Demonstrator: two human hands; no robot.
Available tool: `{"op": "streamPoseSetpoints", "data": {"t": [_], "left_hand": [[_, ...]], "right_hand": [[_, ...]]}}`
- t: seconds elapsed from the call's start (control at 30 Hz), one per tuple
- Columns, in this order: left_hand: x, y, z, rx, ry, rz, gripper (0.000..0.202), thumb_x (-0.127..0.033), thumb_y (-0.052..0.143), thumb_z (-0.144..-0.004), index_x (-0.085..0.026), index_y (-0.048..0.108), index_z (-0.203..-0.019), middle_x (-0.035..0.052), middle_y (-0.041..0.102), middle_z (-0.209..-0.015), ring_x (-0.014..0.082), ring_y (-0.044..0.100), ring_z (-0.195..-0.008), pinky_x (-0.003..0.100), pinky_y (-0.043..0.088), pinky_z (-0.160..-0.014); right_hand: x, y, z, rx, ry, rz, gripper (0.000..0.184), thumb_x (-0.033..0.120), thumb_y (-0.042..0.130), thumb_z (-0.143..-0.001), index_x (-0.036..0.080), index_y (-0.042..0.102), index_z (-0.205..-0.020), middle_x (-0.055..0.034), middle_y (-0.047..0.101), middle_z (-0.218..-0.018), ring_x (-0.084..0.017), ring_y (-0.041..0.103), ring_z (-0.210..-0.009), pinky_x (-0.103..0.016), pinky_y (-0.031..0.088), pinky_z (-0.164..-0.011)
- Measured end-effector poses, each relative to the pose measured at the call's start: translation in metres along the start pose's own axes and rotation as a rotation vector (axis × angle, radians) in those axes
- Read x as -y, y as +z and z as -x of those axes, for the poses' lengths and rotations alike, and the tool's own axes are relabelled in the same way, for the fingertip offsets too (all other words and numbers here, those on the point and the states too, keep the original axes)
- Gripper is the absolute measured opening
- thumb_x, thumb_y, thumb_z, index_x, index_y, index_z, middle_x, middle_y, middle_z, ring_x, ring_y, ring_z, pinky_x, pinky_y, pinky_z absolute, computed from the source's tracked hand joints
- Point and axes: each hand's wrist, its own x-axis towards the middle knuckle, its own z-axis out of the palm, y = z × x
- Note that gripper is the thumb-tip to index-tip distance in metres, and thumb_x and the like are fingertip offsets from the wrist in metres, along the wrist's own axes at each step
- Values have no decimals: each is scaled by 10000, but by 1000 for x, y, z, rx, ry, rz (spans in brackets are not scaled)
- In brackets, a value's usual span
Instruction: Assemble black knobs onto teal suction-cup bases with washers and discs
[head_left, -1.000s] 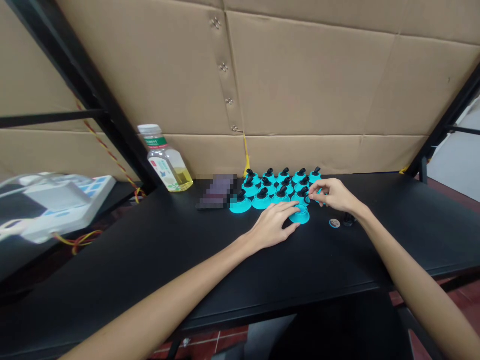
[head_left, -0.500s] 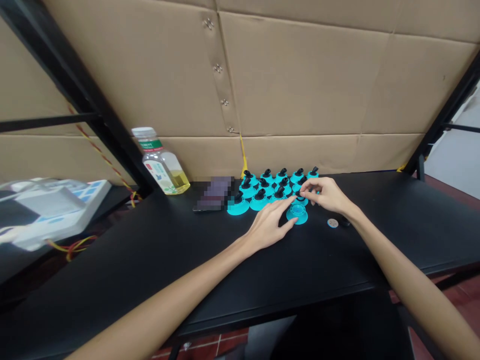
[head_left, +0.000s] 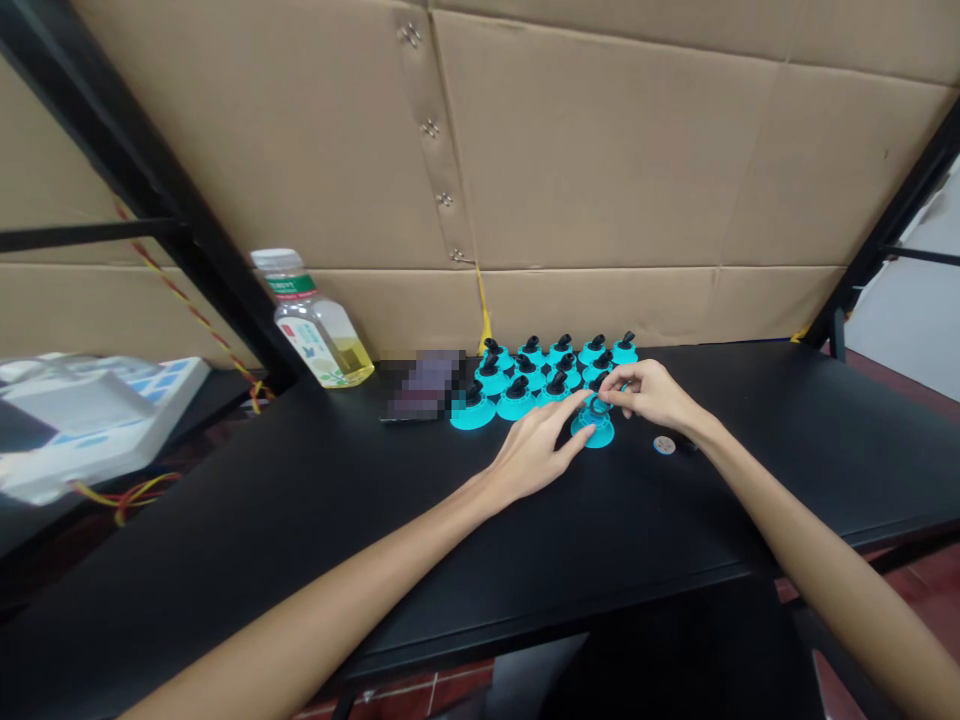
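A turquoise flared base, shaped like a suction cup, stands on the black table. My left hand reaches in from its left, with thumb and forefinger on either side of its upper part. Just above it, my right hand is closed in a pinch on a small dark ring, which is at the top of the base; the fingertips partly hide it. Behind my hands stand several like bases with black angled tops, packed in rows.
A blurred phone-like slab lies left of the rows, and a bottle with yellow liquid stands beyond it. Right of the base is a small round disc, near a dark piece by my wrist. A cardboard wall closes the back.
My right hand has brought the dark ring down and nearer, onto the top of the front base. The left thumb and forefinger have come closer around that base. The view has shifted slightly.
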Motion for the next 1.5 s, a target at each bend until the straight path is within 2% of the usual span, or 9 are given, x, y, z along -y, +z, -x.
{"op": "streamPoseSetpoints", "data": {"t": [0.1, 0.27, 0.37, 0.5, 0.7, 1.0, 1.2, 1.3, 1.5], "left_hand": [[0, -1, 0, 5, 11, -7, 416, -409, 486, -946, -233, 459, -1322, 64, 658, -1219, 248, 642, -1085, 395, 524, -901], [3, -2, 0, 57, 32, -58, 355, -341, 549, -910, -246, 488, -1246, 52, 677, -1120, 243, 667, -965, 361, 545, -777], [4, -1, -1, 44, 60, -58, 310, -326, 547, -918, -241, 502, -1213, 50, 676, -1122, 244, 656, -997, 360, 537, -798], [6, 1, -1, 16, 108, -63, 264, -330, 556, -922, -220, 529, -1160, 54, 677, -1133, 244, 647, -1027, 370, 529, -833], [9, 3, 0, -14, 174, -66, 231, -315, 562, -926, -194, 566, -1124, 65, 676, -1148, 235, 643, -1053, 365, 531, -853], [10, 4, -2, -29, 197, -92, 228, -318, 552, -927, -185, 636, -1091, 80, 685, -1163, 238, 658, -1056, 365, 555, -848], [10, 5, -1, -53, 203, -130, 235, -318, 581, -910, -166, 649, -1075, 93, 691, -1154, 250, 663, -1049, 381, 561, -843], [9, 5, -1, -47, 202, -161, 238, -320, 584, -907, -170, 647, -1081, 92, 689, -1156, 252, 662, -1047, 387, 559, -841], [6, 5, -1, -23, 206, -200, 263, -328, 553, -922, -166, 636, -1112, 96, 672, -1188, 261, 648, -1063, 408, 554, -840]], "right_hand": [[-3, 3, -1, 10, 5, 16, 152, 320, 651, -774, 171, 680, -761, -30, 698, -767, -84, 556, -485, -245, 415, -521], [-5, 9, 0, 26, 26, 42, 137, 307, 645, -784, 177, 687, -778, -15, 689, -719, -81, 556, -479, -235, 406, -521], [-4, 12, 0, 21, 11, 90, 138, 304, 642, -793, 183, 707, -781, -9, 695, -724, -84, 548, -499, -238, 394, -532], [-2, 14, 0, -58, -44, 269, 94, 273, 677, -768, 216, 750, -748, -1, 712, -746, -107, 563, -615, -232, 362, -566], [1, 17, 2, -102, -73, 363, 83, 217, 690, -747, 244, 768, -744, 30, 703, -762, -86, 543, -616, -220, 340, -582], [10, 20, 5, -46, -112, 493, 130, 181, 650, -768, 238, 767, -762, 18, 688, -809, -87, 535, -634, -225, 311, -572], [10, 11, 4, -104, -12, 390, 196, 166, 606, -743, 235, 746, -862, 25, 709, -803, -99, 564, -648, -222, 365, -601], [10, 10, 3, -73, 41, 390, 257, 167, 615, -697, 241, 738, -910, 22, 714, -845, -108, 585, -672, -231, 387, -617], [13, 12, 1, -18, 145, 378, 179, 196, 617, -665, 212, 737, -798, 6, 711, -764, -127, 617, -688, -233, 418, -605]]}}
